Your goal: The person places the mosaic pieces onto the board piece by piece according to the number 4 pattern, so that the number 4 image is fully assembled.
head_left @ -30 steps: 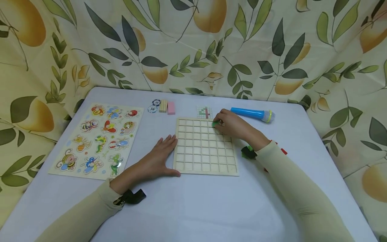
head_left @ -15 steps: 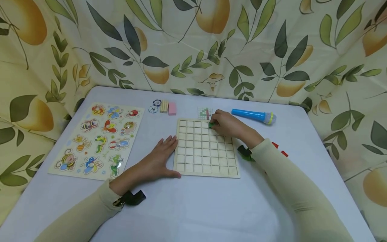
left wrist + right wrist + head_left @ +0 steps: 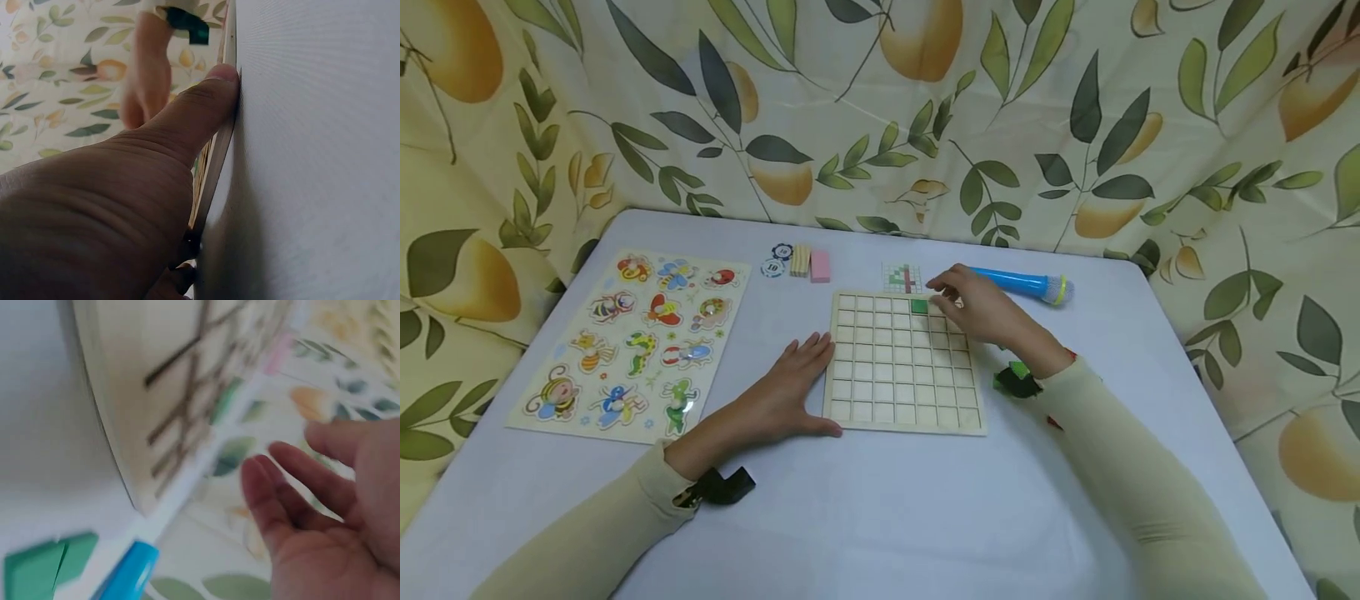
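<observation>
A pale wooden grid board (image 3: 905, 362) lies flat in the middle of the table. One green square tile (image 3: 919, 307) sits in its far row, right of centre. My left hand (image 3: 771, 392) rests along the board's left side, fingers spread; in the left wrist view its thumb (image 3: 209, 103) lies against the board's edge. Over the far right corner hovers my right hand (image 3: 977, 308), its fingers loosely bent and apart. In the right wrist view nothing is between those fingers (image 3: 259, 487). Loose green tiles (image 3: 50, 565) lie on the table right of the board, partly hidden by the wrist in the head view.
Behind the board lies a small grid pattern card (image 3: 901, 277), with a blue toy microphone (image 3: 1018, 283) to its right. An insect sticker sheet (image 3: 632, 350) covers the left side. Two chips (image 3: 773, 267), a striped block (image 3: 801, 262) and a pink block (image 3: 820, 267) stand at the back.
My right hand has let go of the green tile, which now lies in a far-row cell, and has drawn back slightly to the right. My left hand stays at the board's left edge.
</observation>
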The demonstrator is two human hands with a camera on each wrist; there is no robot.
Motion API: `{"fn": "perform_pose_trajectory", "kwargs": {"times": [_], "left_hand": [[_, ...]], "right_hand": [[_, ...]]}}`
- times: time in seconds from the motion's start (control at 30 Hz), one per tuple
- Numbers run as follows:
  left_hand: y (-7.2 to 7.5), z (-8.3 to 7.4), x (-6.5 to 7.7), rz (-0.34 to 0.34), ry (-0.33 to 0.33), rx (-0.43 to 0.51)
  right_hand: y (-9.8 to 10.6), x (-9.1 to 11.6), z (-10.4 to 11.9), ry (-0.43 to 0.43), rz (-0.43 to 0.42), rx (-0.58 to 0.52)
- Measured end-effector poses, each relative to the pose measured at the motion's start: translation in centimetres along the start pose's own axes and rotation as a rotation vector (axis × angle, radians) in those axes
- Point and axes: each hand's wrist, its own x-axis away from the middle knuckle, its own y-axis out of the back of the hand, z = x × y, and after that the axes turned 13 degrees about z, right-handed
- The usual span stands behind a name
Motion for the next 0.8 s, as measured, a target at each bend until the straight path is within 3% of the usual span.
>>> {"fn": "perform_pose_trajectory", "kwargs": {"times": [0.17, 0.27, 0.37, 0.53, 0.8], "left_hand": [[0.0, -0.1, -0.2, 0.000, -0.013, 0.000], [0.1, -0.1, -0.1, -0.005, -0.013, -0.004], [0.1, -0.2, 0.2, -0.008, -0.008, -0.005], [0.1, -0.4, 0.3, -0.022, -0.006, -0.007], [0.0, -0.4, 0.0, -0.014, -0.010, -0.034]], "right_hand": [[0.2, 7.1, 0.0, -0.007, -0.240, -0.134], [-1.1, 11.2, 0.1, -0.036, -0.338, -0.269], [-2.9, 13.8, -0.6, -0.086, -0.424, -0.419], [-5.2, 14.8, -2.9, -0.179, -0.492, -0.535], [-6.6, 14.2, -5.2, -0.344, -0.475, -0.372]]}}
